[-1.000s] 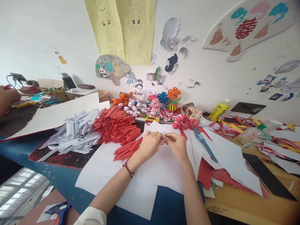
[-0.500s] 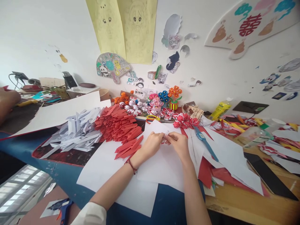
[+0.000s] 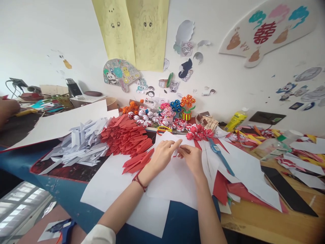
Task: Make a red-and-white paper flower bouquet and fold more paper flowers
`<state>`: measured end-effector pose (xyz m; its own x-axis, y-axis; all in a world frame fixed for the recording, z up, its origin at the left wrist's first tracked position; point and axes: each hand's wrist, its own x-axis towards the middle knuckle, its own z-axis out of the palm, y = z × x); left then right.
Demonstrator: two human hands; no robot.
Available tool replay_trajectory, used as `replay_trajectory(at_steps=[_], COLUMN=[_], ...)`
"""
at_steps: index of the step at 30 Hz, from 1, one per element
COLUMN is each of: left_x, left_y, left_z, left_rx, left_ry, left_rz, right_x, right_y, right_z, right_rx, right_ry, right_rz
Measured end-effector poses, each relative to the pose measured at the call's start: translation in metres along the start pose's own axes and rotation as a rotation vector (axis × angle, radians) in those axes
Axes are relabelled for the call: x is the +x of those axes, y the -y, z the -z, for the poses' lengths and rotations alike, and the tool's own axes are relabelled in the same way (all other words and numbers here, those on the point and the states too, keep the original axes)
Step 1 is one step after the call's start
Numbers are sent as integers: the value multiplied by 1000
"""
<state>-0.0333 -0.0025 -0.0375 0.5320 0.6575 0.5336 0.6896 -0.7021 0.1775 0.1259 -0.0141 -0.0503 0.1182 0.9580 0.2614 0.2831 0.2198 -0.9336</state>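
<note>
White sheets (image 3: 152, 217) lie on the blue table (image 3: 68, 194), in front of the red paper pile (image 3: 124, 135). Left of that pile, a dark mat (image 3: 76, 175) bears white paper strips (image 3: 81, 142); well right of it, a wooden surface (image 3: 243, 220) carries a black slab (image 3: 289, 191).

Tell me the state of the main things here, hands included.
Left hand: one finger extended, grip hidden
Right hand: fingers curled, grip partly hidden
Red paper pieces: folded, heaped
White paper pieces: folded, loosely heaped
White sheets: flat, overlapping
Yellow bottle: capped
Orange flowers: upright, potted
Black slab: lying flat
</note>
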Motion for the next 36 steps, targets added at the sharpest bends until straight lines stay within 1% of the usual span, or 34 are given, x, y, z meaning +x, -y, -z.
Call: replay_trajectory(at_steps=[8,16,19,21,24,25,27,29,31,33,36], left_x=[-3,-1,-2,-7,-22,-29,-41,-51,-57,-59,-57], left_y=[-1,-4,-5,-4,1,2,5,7,7,7,8], left_z=[-5,-2,6,17,38,44,52,53,51,47,42], left_rx=[-98,-185,-178,-125,88,178,314,395,445,490,556], left_ry=[-42,7,37,18,-44,-22,75,175,231,234,196], left_rz=[-63,25,57,133,342,383,422,429,431,440,473], right_x=[-2,1,1,0,-1,-1,-2,-2,-2,-2,-1], right_y=[5,-1,-2,-2,-1,0,0,0,-1,-1,-2], right_z=[0,-2,-2,-2,-1,-1,-1,-1,-2,-2,-2], right_rx=[-34,-72,-100,-143,-192,-199,-207,-202,-184,-164,-154], right_ry=[-3,15,30,44,41,38,35,34,32,35,48], right_rz=[-8,15,29,49,74,77,77,68,61,57,62])
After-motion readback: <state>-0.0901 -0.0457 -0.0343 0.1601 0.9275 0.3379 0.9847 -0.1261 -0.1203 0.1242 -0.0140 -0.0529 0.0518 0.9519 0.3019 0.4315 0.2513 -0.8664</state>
